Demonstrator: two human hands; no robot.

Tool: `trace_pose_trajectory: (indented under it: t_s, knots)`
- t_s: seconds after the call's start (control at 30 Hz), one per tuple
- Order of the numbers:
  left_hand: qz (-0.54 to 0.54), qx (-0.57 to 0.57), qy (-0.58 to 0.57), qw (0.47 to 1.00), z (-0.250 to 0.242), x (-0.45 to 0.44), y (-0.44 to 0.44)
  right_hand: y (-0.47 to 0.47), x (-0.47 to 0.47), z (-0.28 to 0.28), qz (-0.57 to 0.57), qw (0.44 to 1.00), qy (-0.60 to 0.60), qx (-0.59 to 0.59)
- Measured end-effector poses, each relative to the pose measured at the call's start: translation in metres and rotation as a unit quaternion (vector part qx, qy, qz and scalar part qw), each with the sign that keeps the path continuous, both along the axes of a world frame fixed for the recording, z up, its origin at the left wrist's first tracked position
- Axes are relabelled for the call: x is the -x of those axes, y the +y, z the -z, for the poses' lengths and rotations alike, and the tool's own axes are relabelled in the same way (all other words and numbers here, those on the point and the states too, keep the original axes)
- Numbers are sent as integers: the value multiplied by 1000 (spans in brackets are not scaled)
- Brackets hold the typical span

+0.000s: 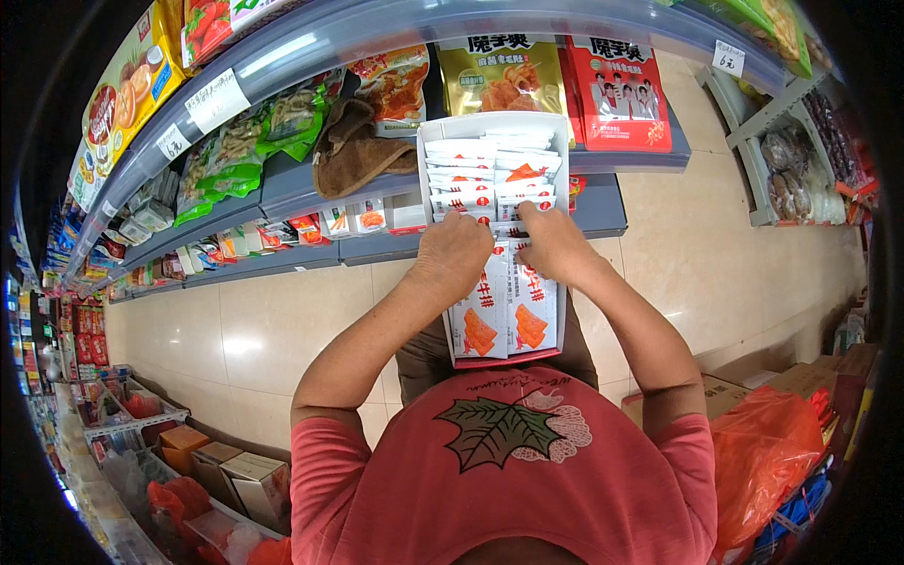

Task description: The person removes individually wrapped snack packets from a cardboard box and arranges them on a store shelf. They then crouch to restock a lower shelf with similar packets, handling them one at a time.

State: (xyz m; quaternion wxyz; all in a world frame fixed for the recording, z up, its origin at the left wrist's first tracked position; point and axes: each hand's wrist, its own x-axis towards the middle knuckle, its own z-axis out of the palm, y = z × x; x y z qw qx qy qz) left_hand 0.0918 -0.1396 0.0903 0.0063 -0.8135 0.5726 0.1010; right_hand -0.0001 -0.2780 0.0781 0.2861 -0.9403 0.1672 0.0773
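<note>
A long white and red cardboard box (563, 311) stands before me, its far end against the shelf. It holds two rows of small white snack packets with red writing. Packets in the near part, such as this one (531, 325), lie flat, while those in the far part (459, 173) are stacked on edge. My left hand (458, 251) is on the left row, fingers bent down at the packets. My right hand (554, 244) reaches into the right row, thumb and fingers around packets there. The fingertips of both hands are partly hidden.
A brown cloth (353, 159) lies on the grey shelf (289, 187) beside green snack bags (233, 159). Gold (503, 78) and red snack bags (625, 99) are behind the box. A clear shelf edge (424, 21) curves overhead. Cardboard boxes (254, 470) and a red plastic bag (763, 452) flank me.
</note>
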Motion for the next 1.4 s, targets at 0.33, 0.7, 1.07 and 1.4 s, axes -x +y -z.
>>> trace_pose_trajectory:
  t_s: [0.33,0.7,1.07,1.4]
  knots:
    - [-8,5,13,1000,-7,1,-1,1,10,3,-10,998,-69,11]
    - [12,109,-93,990,-1,-3,-2,7,8,-3,25,986,-108,126]
    - [9,177,-94,980,11,0,3,7,8,2,-17,941,-241,235]
    - [-8,163,-13,987,9,-4,1,-2,0,0,-70,963,-191,177]
